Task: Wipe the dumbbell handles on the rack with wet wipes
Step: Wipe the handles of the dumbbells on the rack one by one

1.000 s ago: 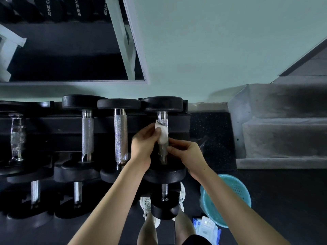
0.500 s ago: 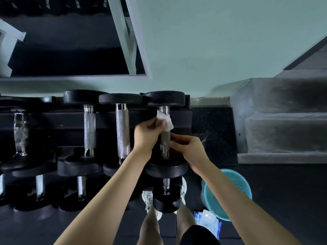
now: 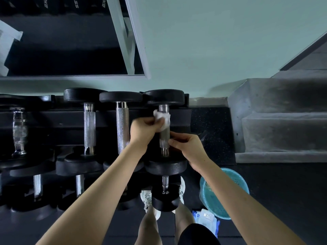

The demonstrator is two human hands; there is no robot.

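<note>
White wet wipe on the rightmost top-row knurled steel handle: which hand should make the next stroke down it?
Left. The left hand already pinches the white wet wipe against the knurled steel handle near its far end. The right hand holds no wipe; its fingertips steady the handle's near end.

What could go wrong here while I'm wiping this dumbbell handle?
The wipe sits bunched at the far end of the handle, so the near part could get missed. The right hand pinches the handle just above the near weight; if the dumbbell rolls, fingers might get caught.
</note>
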